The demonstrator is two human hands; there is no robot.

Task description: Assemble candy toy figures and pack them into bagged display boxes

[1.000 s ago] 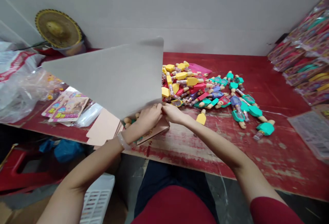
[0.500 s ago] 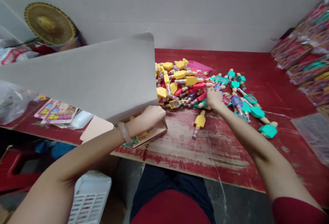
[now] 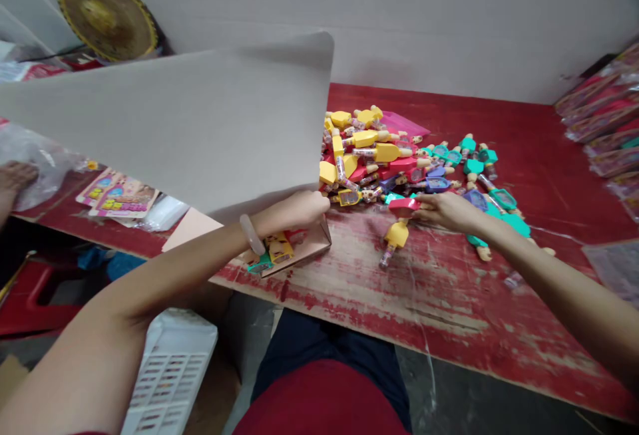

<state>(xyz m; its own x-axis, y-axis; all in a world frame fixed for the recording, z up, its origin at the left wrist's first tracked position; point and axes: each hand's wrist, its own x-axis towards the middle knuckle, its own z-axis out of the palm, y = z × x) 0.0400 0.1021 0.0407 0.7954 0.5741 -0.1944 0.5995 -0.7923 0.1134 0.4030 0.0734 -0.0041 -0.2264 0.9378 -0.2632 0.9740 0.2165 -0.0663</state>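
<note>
Pinching a red toy by one end in the right hand; probably light, stiff, slick; best held mid-body. Cannot tell the left hand's grip.

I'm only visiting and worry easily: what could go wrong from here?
The red piece in the right hand could slip or knock the yellow piece beside it. The large grey board, raised behind the box, might tip onto the left hand. The box sits near the table's front edge, so a bump could spill its contents.
</note>
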